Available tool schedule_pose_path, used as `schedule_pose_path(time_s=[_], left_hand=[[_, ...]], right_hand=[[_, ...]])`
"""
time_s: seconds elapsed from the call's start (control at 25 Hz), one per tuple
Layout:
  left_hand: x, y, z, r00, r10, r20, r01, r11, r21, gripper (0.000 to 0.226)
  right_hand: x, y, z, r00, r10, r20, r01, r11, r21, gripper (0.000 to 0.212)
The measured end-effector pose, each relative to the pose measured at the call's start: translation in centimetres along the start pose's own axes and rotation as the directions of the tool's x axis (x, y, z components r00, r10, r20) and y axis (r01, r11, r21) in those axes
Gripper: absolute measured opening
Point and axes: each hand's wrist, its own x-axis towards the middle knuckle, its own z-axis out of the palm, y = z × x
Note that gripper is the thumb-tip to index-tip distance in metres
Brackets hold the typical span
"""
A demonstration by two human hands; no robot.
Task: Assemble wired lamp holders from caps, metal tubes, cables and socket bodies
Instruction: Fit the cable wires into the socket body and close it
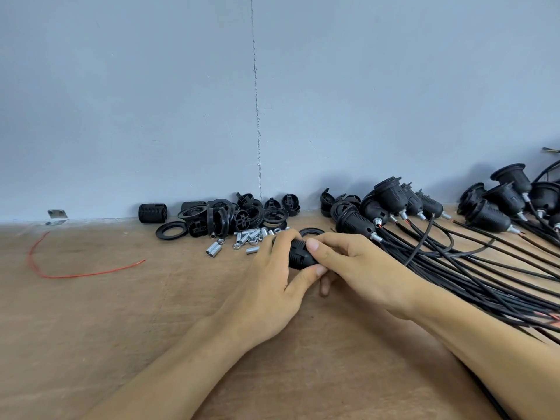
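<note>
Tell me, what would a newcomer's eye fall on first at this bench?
Mid-bench, the left hand and right hand both grip a black socket body. To the right, black cables fan out from wired lamp holders. Against the wall lie loose black caps and metal tubes; a red wire curls far left.

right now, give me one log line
left hand: grips socket body; right hand: grips socket body; metal tubes: loose beyond hands; wired holders: right

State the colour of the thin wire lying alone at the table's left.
Red: the thin curved wire shows best in head view.
</note>
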Motion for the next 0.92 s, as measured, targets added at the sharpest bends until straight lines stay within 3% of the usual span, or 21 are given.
schedule_pose_path(time_s=[0.2,0.44,0.64,0.76,0.92], left_hand=[[0.08,-0.17,0.07,1.0,0.011,-0.027,-0.012,0.999,-0.035,0.036],[0.06,0.38,0.03,0.995,0.027,-0.094,-0.038,0.992,-0.119,0.041],[0.39,0.65,-0.3,0.987,-0.082,-0.135,0.073,0.995,-0.067,0.078],[0.62,0.5,-0.69,0.989,-0.068,-0.133,0.056,0.994,-0.096,0.054],[0.58,0.39,-0.44,0.988,-0.109,-0.106,0.096,0.988,-0.123,0.062]], right_hand=[[0.17,0.23,-0.09,1.0,0.022,0.022,-0.023,0.997,0.074,0.032],[0.09,-0.26,-0.93,0.991,0.005,0.135,-0.031,0.981,0.192,0.026],[0.19,0.37,-0.96,0.992,0.019,0.125,-0.042,0.983,0.177,0.027],[0.25,0.46,-0.78,0.99,0.023,0.14,-0.042,0.99,0.138,0.026],[0.29,0.66,-0.22,0.993,0.06,0.105,-0.076,0.985,0.156,0.026]])
